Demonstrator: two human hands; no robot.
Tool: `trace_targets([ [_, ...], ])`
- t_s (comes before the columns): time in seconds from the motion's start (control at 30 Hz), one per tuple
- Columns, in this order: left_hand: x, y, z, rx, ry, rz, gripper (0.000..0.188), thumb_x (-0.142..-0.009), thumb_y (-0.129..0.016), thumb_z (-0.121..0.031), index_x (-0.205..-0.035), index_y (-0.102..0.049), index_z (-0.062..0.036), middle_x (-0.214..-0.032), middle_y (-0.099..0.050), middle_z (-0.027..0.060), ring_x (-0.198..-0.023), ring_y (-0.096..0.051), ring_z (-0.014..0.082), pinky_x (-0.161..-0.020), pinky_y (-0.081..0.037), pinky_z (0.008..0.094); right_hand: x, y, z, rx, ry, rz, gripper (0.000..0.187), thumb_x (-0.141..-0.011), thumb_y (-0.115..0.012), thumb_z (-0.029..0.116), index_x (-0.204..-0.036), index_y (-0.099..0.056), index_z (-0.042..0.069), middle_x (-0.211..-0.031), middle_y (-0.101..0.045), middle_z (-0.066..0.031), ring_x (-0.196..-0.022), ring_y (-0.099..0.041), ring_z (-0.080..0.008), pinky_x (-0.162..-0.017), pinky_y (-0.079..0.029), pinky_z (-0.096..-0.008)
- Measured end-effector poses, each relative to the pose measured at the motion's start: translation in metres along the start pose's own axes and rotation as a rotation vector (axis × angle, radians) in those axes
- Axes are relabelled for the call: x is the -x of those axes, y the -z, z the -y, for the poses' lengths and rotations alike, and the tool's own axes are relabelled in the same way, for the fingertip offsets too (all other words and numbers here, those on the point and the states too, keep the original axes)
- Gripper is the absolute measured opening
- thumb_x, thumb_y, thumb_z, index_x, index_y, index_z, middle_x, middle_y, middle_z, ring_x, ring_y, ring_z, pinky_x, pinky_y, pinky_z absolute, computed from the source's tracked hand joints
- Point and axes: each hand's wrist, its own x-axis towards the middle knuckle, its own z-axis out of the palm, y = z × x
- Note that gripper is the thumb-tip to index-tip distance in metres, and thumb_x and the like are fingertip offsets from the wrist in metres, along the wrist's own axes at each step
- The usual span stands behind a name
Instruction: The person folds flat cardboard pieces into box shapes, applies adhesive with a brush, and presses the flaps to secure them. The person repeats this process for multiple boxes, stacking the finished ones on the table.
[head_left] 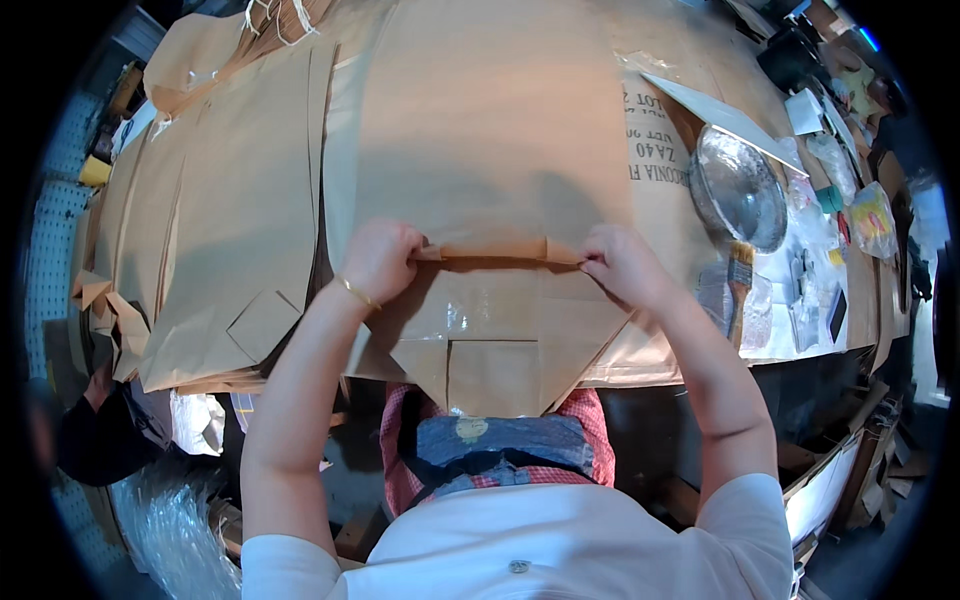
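Observation:
A large brown paper sack [490,130] lies flat in front of me, its near end opened into folded flaps that reach over the table's edge toward my lap. Across it runs a narrow folded paper strip [495,252]. My left hand [383,258] pinches the left end of that strip between thumb and fingers. At the opposite end, my right hand [625,265] grips the fold the same way. Below the strip, a glossy patch, perhaps tape or wet paste, shows on the flap [490,318].
Stacked brown paper sacks [235,190] lie to the left. On the right stand a metal bowl [738,190], a paste-stained brush [740,285] and a pale board [720,118], near plastic bags [873,220]. At far left a dark sleeve [105,430] of another person shows.

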Motion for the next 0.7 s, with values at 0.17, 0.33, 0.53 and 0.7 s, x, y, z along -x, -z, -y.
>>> trace_targets([
  [0.17,0.055,-0.029,-0.003,-0.195,-0.168,-0.304,0.026,-0.078,-0.057,-0.012,-0.102,-0.062,-0.0043,-0.103,-0.064,0.0097,-0.097,-0.060,0.0266,-0.083,-0.048,0.0406,0.035,-0.031,0.037,0.392,0.121,-0.156,0.042,-0.072,-0.057,0.003,-0.114,-0.058,0.000,-0.112,-0.061,-0.0107,-0.099,-0.060,-0.0267,-0.078,-0.051,-0.0353],
  [0.33,0.091,-0.004,-0.040,-0.286,-0.220,-0.062,0.048,-0.083,-0.051,-0.013,-0.130,-0.050,-0.0036,-0.140,-0.046,0.0146,-0.132,-0.040,0.0283,-0.111,-0.030,0.0434,0.060,-0.032,0.066,0.356,0.273,-0.134,0.063,-0.071,-0.054,-0.002,-0.133,-0.047,0.003,-0.131,-0.052,-0.0132,-0.116,-0.053,-0.0310,-0.094,-0.046,-0.0382],
  [0.53,0.078,-0.006,-0.020,0.299,-0.249,0.076,0.046,-0.079,-0.050,-0.003,-0.125,-0.054,-0.0033,-0.140,-0.046,0.0126,-0.132,-0.039,0.0314,-0.111,-0.028,0.0439,0.067,-0.027,0.064,-0.174,0.122,-0.221,0.065,-0.067,-0.052,-0.008,-0.131,-0.047,0.001,-0.132,-0.050,-0.0157,-0.118,-0.051,-0.0345,-0.096,-0.045,-0.0394],
  [0.7,0.088,-0.017,-0.007,0.467,-0.310,0.142,0.033,-0.071,-0.054,-0.006,-0.102,-0.067,-0.0045,-0.144,-0.041,0.0183,-0.137,-0.029,0.0388,-0.113,-0.020,0.0533,0.100,-0.071,0.079,0.024,0.004,-0.383,0.040,-0.067,-0.055,-0.006,-0.106,-0.060,0.003,-0.103,-0.061,-0.0137,-0.097,-0.058,-0.0319,-0.083,-0.048,-0.0403],
])
